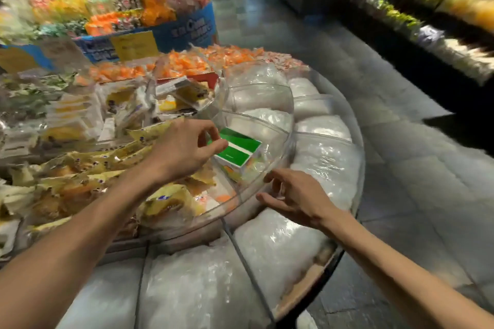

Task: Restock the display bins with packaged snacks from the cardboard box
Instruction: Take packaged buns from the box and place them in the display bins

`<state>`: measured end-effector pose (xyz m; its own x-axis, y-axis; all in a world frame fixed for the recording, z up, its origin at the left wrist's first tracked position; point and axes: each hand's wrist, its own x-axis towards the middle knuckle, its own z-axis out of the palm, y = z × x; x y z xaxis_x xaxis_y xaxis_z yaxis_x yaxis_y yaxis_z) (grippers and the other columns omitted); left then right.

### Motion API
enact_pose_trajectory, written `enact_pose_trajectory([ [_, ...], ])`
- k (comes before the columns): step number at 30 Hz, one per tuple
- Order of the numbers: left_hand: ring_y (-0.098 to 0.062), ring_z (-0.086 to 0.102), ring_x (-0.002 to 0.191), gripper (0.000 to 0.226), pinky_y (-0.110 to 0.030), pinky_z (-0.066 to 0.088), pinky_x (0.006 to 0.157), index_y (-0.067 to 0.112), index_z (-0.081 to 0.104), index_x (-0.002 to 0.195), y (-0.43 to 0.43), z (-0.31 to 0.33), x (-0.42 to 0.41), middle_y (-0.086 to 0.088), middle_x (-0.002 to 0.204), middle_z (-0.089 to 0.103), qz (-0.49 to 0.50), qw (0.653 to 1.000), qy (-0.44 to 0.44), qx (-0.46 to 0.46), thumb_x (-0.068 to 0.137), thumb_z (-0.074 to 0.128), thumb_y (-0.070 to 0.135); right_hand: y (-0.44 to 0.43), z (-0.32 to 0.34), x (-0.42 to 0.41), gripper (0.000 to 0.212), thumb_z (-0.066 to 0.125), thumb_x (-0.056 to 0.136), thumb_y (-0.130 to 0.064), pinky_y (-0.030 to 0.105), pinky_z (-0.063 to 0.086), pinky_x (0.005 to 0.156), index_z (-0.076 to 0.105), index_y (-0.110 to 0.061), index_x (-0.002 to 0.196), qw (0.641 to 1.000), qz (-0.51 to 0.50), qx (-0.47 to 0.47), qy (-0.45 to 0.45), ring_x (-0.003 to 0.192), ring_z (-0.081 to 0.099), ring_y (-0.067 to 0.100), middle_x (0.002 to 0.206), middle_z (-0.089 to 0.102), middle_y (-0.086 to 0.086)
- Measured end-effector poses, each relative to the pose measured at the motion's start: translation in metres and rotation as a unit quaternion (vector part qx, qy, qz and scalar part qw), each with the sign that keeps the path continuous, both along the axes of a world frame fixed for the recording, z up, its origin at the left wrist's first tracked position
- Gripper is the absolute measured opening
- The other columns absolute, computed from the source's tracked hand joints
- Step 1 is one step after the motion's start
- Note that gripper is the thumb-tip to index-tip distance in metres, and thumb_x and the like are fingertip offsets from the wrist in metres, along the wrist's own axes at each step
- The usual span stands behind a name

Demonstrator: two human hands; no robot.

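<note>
A green-and-white snack box (242, 151) lies tilted in a clear display bin (283, 141) of the round tiered stand. My left hand (184, 147) reaches over yellow snack packets (107, 160) and pinches the box's left corner between thumb and curled fingers. At the bin's near rim hovers my right hand (291, 197), its fingers loosely curled and holding nothing. The cardboard box is out of view.
White plastic-wrapped packs (280, 246) fill the lower outer ring. Orange packets (187, 64) and a red-and-white box (187, 83) sit in bins behind. A blue display of mixed sweets (149, 29) stands at the back left. Blurred shelves (427, 21) line the aisle at right.
</note>
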<state>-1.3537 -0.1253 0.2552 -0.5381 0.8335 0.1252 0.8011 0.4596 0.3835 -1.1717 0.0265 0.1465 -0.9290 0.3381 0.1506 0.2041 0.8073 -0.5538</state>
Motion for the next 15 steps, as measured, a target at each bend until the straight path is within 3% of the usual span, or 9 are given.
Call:
enact_pose_trajectory([
  [4, -0.002, 0.048, 0.056, 0.027, -0.019, 0.032, 0.052, 0.026, 0.063, 0.072, 0.013, -0.006, 0.090, 0.009, 0.059, 0.052, -0.167, 0.985, -0.027, 0.024, 0.085, 0.069, 0.048, -0.043, -0.012, 0.133, 0.046, 0.044, 0.076, -0.071, 0.032, 0.042, 0.065, 0.059, -0.029, 0.088, 0.986, -0.163, -0.027, -0.018, 0.071, 0.046, 0.007, 0.074, 0.051, -0.015],
  [8, -0.003, 0.050, 0.068, 0.031, -0.015, 0.033, 0.059, 0.031, 0.059, 0.070, 0.045, -0.034, 0.208, 0.009, 0.063, 0.048, -0.360, 0.928, -0.093, 0.013, 0.076, 0.060, 0.062, -0.091, -0.018, 0.264, 0.035, 0.046, 0.078, -0.069, 0.031, 0.041, 0.067, 0.045, -0.034, 0.080, 0.941, -0.332, -0.039, -0.048, 0.073, 0.046, 0.009, 0.073, 0.046, -0.016],
  [11, -0.005, 0.050, 0.057, 0.038, -0.027, 0.037, 0.057, 0.028, 0.062, 0.075, 0.067, -0.064, 0.314, 0.007, 0.058, 0.050, -0.454, 0.881, -0.130, -0.019, 0.077, 0.059, 0.066, -0.127, -0.017, 0.356, 0.033, 0.056, 0.084, -0.062, 0.031, 0.042, 0.071, 0.052, -0.030, 0.085, 0.877, -0.471, -0.070, -0.071, 0.079, 0.054, 0.013, 0.081, 0.054, -0.013],
  [15, 0.000, 0.049, 0.057, 0.022, -0.029, 0.037, 0.059, 0.032, 0.060, 0.075, 0.076, -0.102, 0.463, 0.009, 0.059, 0.054, -0.567, 0.805, -0.156, -0.079, 0.086, 0.071, 0.048, -0.180, -0.023, 0.468, 0.028, 0.063, 0.090, -0.051, 0.032, 0.045, 0.074, 0.060, -0.023, 0.091, 0.770, -0.629, -0.096, -0.057, 0.082, 0.058, 0.013, 0.086, 0.062, -0.009],
])
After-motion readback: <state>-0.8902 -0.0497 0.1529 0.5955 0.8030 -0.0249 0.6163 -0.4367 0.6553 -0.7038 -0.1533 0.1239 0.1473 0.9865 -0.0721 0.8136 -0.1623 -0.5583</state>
